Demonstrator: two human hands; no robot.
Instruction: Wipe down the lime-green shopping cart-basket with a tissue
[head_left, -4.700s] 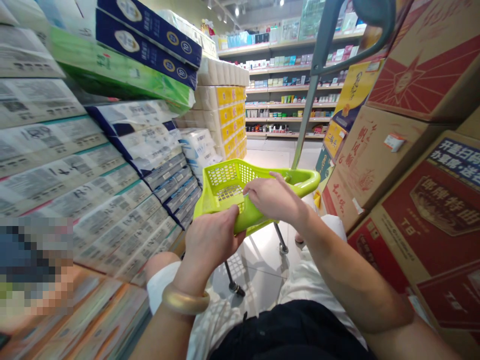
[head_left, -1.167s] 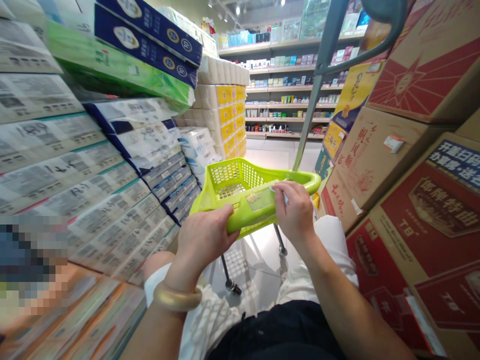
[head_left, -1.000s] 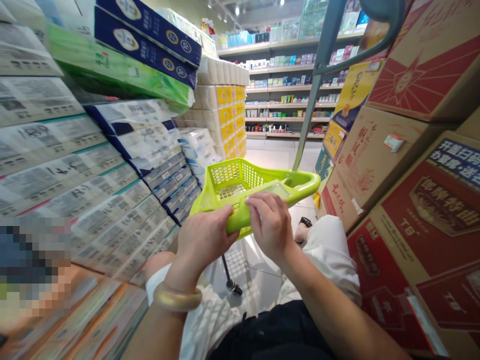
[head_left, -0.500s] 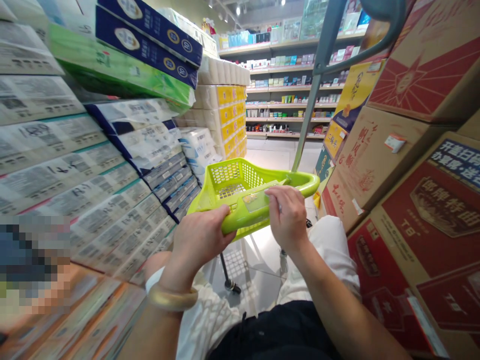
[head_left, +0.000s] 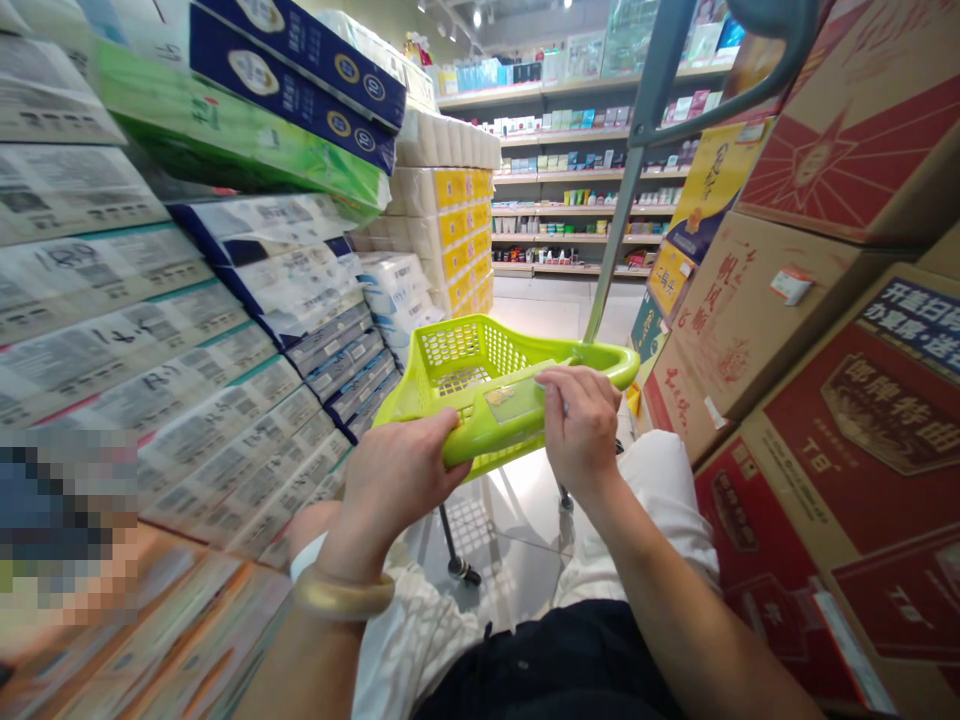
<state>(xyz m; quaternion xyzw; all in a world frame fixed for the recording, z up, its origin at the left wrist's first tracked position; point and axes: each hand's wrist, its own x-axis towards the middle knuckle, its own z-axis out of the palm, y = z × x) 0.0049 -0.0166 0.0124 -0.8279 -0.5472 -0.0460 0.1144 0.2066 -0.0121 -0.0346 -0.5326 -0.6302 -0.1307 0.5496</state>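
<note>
A lime-green shopping cart (head_left: 517, 425) with a perforated basket stands right in front of me. My left hand (head_left: 405, 462) wraps round the left end of its handle, thumb on top. Toward the right end, my right hand (head_left: 581, 425) is closed on the handle with curled fingers; their tips are partly hidden. A clear label panel is set into the handle between my hands. The part of the basket that shows holds nothing I can make out. Below it, a thin leg ends in a black caster (head_left: 463, 570) on the tiled floor.
Packs of tissue paper (head_left: 172, 330) are stacked on the left. Red and brown cartons (head_left: 832, 400) line the right side. A grey metal pole (head_left: 619, 230) rises beyond the handle. At the far end are shelves of small products (head_left: 570, 165).
My right hand has slid slightly to the right along the handle. The left hand and the cart look nearly unmoved.
</note>
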